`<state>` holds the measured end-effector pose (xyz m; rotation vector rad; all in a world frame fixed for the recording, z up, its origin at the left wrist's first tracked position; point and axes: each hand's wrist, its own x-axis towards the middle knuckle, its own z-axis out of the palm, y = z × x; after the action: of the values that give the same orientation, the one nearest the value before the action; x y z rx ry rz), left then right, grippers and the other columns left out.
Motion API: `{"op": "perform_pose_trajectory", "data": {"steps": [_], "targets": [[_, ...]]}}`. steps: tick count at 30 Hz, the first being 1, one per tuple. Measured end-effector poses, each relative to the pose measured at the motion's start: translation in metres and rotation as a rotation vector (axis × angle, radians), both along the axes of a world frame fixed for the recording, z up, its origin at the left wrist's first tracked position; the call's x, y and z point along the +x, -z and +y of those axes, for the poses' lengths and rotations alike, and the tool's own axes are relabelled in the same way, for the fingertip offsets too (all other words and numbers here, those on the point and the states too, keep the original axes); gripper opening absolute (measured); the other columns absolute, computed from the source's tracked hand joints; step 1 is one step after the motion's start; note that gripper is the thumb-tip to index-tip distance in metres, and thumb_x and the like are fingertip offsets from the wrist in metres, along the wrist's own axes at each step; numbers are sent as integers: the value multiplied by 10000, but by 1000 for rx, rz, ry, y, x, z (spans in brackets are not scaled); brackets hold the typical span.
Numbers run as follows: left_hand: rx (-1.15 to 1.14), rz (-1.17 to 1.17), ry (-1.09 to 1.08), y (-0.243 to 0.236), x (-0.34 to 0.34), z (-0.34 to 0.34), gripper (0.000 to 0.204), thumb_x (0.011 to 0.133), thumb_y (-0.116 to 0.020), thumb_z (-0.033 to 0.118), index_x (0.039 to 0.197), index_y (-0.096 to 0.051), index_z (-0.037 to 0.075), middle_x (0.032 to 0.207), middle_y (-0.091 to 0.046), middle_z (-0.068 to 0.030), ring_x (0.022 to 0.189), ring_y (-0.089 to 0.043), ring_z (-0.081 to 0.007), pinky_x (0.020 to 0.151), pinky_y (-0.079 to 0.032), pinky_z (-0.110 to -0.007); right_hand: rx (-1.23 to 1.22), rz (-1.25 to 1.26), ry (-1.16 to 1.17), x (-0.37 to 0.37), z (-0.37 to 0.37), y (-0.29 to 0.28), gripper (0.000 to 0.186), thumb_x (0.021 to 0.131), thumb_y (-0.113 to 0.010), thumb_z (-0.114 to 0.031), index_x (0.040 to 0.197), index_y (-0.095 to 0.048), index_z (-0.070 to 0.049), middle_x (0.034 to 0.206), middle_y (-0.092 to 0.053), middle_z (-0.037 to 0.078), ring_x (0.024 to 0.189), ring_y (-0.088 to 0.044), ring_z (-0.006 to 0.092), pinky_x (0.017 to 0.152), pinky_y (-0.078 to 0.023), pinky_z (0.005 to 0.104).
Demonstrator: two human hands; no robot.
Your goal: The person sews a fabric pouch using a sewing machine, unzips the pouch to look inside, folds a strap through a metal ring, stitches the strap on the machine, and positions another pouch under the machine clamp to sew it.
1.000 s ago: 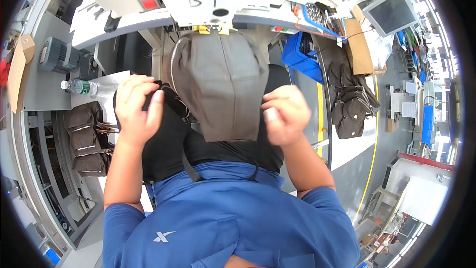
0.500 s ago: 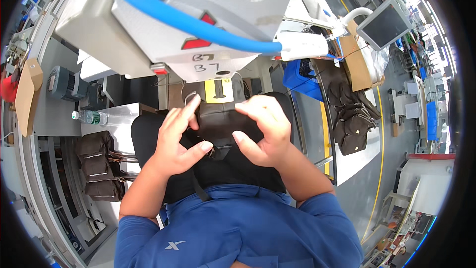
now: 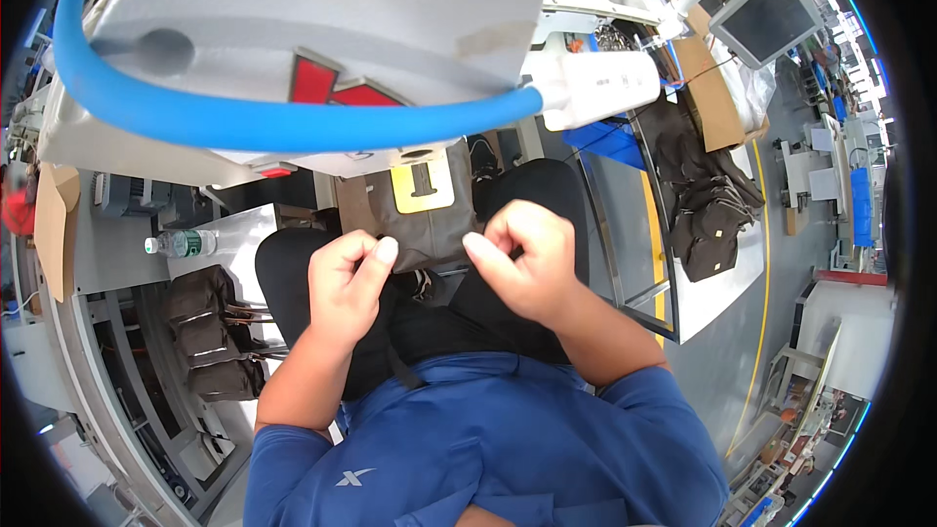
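Brown bag (image 3: 434, 231) sits under the machine (image 3: 468, 39), upper part behind the yellow plate (image 3: 439, 185), lower edge toward the person's lap. Left hand (image 3: 344, 288) at the bag's lower left corner, right hand (image 3: 527, 259) at its right edge; fingers curled on both, thumbs in against forefingers. Can't tell if cloth is pinched between. Step in hand looks like positioning the bag at the plate; next move seems to call for both sides kept level and fingertips clear of the plate. More bags: stack (image 3: 210, 332) along the left table's (image 3: 252, 227) right side, heap (image 3: 708, 200) toward the right table's (image 3: 730, 278) far end.
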<state>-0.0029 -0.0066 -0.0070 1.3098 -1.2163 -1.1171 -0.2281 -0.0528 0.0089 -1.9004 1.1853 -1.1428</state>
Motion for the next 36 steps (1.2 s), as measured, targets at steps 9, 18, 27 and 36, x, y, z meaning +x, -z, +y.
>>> {"op": "perform_pose_trajectory", "data": {"steps": [9, 18, 27, 36], "targets": [[190, 195, 73, -2, -3, -2, 386, 947, -745, 120, 618, -552, 62, 589, -537, 55, 563, -409, -10, 501, -308, -228, 695, -361, -212, -2, 0, 14, 345, 986, -709, -217, 726, -566, -42, 617, -514, -48, 602, -425, 24, 529, -371, 257], [221, 350, 79, -5, -3, -1, 351, 918, -759, 86, 626, -566, 56, 603, -598, 8, 546, -472, -26, 506, -349, -221, 679, -446, -242, -4, -4, 12, 338, 977, -681, -155, 689, -543, -44, 629, -505, -49, 611, -407, 24, 538, -348, 254], [200, 293, 116, 1, 1, -2, 365, 921, -752, 118, 613, -566, 59, 593, -590, 7, 534, -462, -25, 498, -332, -224, 568, -395, -157, 1, -20, 18, 359, 960, -693, -179, 672, -535, -36, 578, -442, -49, 586, -377, 35, 510, -325, 276], [180, 190, 11, 5, 4, -24, 425, 951, -706, 137, 599, -469, 123, 595, -459, 77, 566, -336, -20, 541, -252, -238, 534, -238, -4, 13, -45, 24, 478, 924, -778, -317, 620, -529, -45, 558, -453, -42, 558, -376, 44, 498, -326, 281]]}}
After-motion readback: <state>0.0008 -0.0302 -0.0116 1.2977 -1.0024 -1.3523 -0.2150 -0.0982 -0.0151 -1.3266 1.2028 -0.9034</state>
